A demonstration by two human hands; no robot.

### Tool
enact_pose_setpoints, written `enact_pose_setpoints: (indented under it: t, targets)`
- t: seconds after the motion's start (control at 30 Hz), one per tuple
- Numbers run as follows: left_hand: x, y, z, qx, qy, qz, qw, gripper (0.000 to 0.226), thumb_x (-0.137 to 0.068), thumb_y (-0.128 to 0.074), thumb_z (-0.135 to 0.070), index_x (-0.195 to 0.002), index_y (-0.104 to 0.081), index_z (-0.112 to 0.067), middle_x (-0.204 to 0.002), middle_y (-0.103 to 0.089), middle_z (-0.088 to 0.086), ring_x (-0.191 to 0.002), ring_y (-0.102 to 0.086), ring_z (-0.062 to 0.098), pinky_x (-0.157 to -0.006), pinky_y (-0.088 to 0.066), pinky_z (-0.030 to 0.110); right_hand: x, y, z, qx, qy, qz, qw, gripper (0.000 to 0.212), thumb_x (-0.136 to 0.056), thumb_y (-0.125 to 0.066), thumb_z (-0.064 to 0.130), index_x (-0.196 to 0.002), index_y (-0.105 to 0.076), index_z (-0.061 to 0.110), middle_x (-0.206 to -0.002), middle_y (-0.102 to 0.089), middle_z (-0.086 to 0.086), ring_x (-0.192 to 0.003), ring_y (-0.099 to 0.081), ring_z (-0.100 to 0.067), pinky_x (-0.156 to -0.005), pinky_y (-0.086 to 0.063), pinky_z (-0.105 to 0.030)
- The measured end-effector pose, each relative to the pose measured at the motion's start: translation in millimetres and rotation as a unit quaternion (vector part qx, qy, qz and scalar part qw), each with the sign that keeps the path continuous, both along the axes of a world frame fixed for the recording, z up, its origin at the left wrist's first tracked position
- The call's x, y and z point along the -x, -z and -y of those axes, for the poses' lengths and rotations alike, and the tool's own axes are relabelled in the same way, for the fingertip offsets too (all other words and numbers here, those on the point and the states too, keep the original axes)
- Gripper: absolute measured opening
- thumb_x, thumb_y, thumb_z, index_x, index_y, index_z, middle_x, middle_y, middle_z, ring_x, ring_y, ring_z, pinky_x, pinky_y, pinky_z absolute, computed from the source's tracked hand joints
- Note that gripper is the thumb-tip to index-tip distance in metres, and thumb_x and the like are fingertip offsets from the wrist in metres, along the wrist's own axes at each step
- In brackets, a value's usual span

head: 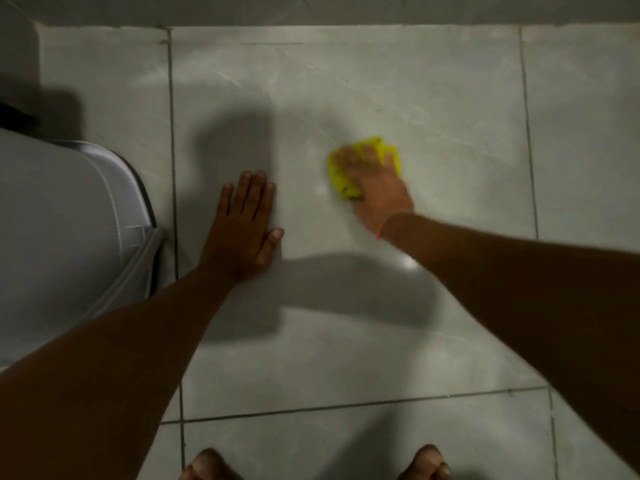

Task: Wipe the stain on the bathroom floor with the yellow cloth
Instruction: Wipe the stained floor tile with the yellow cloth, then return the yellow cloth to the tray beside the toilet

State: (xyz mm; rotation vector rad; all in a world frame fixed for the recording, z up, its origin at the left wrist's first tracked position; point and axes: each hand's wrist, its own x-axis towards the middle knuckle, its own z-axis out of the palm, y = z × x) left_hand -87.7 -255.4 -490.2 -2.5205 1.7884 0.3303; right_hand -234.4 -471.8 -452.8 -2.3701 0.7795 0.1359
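A bunched yellow cloth (337,174) lies pressed on the grey floor tile (433,109) near the middle of the view. My right hand (375,188) covers most of it, fingers curled over the cloth, and looks blurred. To its left, my left hand (244,226) rests flat on the same tile, fingers spread, holding nothing. A faint pale spot (319,190) shows on the tile just left of the cloth. No distinct stain is visible elsewhere.
A white toilet (69,220) fills the left side, close to my left forearm. The wall base (311,10) runs along the top. Dark grout lines cross the floor. My two bare feet (207,465) show at the bottom edge.
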Motion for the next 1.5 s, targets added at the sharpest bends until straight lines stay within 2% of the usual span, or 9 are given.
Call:
enact_pose_setpoints:
  t: [0.17, 0.37, 0.53, 0.67, 0.73, 0.9, 1.07, 1.3, 1.5]
  targets:
    - [1, -30, 10, -0.093, -0.030, -0.061, 0.993, 0.082, -0.094, -0.039, -0.043, -0.159, -0.007, -0.005, -0.168, 0.001, 0.019, -0.156, 0.002, 0.037, -0.127, -0.004, 0.053, 114, -8, -96, 0.078, -0.219, -0.045, 0.972, 0.058, -0.088, -0.041, 0.017, -0.145, -0.036, 0.023, -0.151, -0.041, -0.004, -0.144, -0.026, -0.035, -0.118, -0.011, -0.061]
    - [45, -99, 12, -0.224, -0.151, -0.291, 0.918, 0.083, -0.089, -0.037, -0.038, -0.158, -0.007, -0.003, -0.169, -0.002, 0.018, -0.157, -0.006, 0.029, -0.127, -0.012, 0.040, 142, -58, -119, -0.140, 0.046, -0.051, 0.988, 0.057, -0.083, -0.052, -0.005, -0.134, -0.052, 0.020, -0.142, -0.052, -0.010, -0.137, -0.039, -0.032, -0.117, -0.018, -0.036]
    - [111, -164, -7, -0.067, -0.433, -0.557, 0.706, 0.056, -0.090, -0.061, -0.002, -0.145, -0.049, -0.008, -0.149, -0.050, 0.013, -0.139, -0.046, 0.025, -0.117, -0.035, 0.032, 106, -156, -129, -0.274, 0.293, 0.036, 0.915, 0.039, -0.086, -0.062, 0.000, -0.121, -0.065, 0.018, -0.120, -0.068, -0.011, -0.113, -0.062, -0.025, -0.104, -0.046, -0.036]
    - [112, -264, -32, 0.022, -0.484, -0.699, 0.526, 0.030, -0.062, -0.058, -0.003, -0.092, -0.065, -0.003, -0.072, -0.074, -0.002, -0.073, -0.065, 0.014, -0.059, -0.050, 0.012, 81, -259, -155, -0.417, 0.314, 0.091, 0.848, 0.034, -0.087, -0.061, -0.004, -0.118, -0.063, 0.010, -0.116, -0.070, -0.013, -0.109, -0.066, -0.027, -0.099, -0.051, -0.041]
    - [98, -321, -57, 0.058, -0.503, -0.708, 0.492, 0.027, -0.056, -0.053, -0.007, -0.081, -0.063, -0.007, -0.055, -0.070, -0.006, -0.053, -0.066, 0.008, -0.048, -0.049, 0.014, 63, -305, -173, -0.437, 0.312, 0.112, 0.836, 0.029, -0.086, -0.063, -0.002, -0.113, -0.064, 0.009, -0.110, -0.072, -0.014, -0.104, -0.067, -0.028, -0.091, -0.054, -0.038]
    - [51, -421, -137, 0.138, -0.516, -0.625, 0.569, 0.035, -0.065, -0.068, -0.018, -0.098, -0.075, -0.005, -0.081, -0.079, -0.001, -0.073, -0.072, 0.008, -0.060, -0.053, 0.014, 6, -378, -223, -0.414, 0.259, 0.105, 0.866, 0.019, -0.086, -0.068, 0.007, -0.103, -0.061, 0.008, -0.103, -0.072, -0.017, -0.098, -0.068, -0.034, -0.089, -0.054, -0.055]
    - [-14, -454, -207, 0.174, -0.564, -0.547, 0.593, 0.020, -0.085, -0.068, -0.001, -0.095, -0.074, -0.016, -0.080, -0.080, -0.003, -0.070, -0.075, 0.009, -0.054, -0.056, 0.019, -73, -400, -271, -0.294, 0.148, 0.077, 0.941, 0.021, -0.079, -0.075, 0.026, -0.086, -0.063, 0.011, -0.080, -0.071, -0.010, -0.077, -0.066, -0.026, -0.071, -0.055, -0.045]
    - [-61, -424, -252, 0.163, -0.639, -0.423, 0.621, 0.038, -0.078, -0.080, -0.017, -0.112, -0.071, -0.003, -0.098, -0.076, 0.016, -0.093, -0.073, 0.037, -0.081, -0.061, 0.056, -150, -372, -310, -0.189, 0.087, -0.021, 0.978, 0.030, -0.080, -0.070, 0.036, -0.106, -0.058, 0.029, -0.100, -0.071, -0.007, -0.095, -0.065, -0.028, -0.080, -0.055, -0.038]
    - [-72, -402, -252, 0.043, -0.598, -0.294, 0.745, 0.037, -0.085, -0.072, -0.034, -0.117, -0.071, -0.014, -0.101, -0.076, 0.012, -0.093, -0.072, 0.033, -0.083, -0.060, 0.046, -155, -368, -316, -0.091, 0.038, -0.057, 0.994, 0.032, -0.086, -0.061, 0.035, -0.117, -0.054, 0.035, -0.109, -0.068, -0.008, -0.106, -0.057, -0.031, -0.093, -0.048, -0.040]
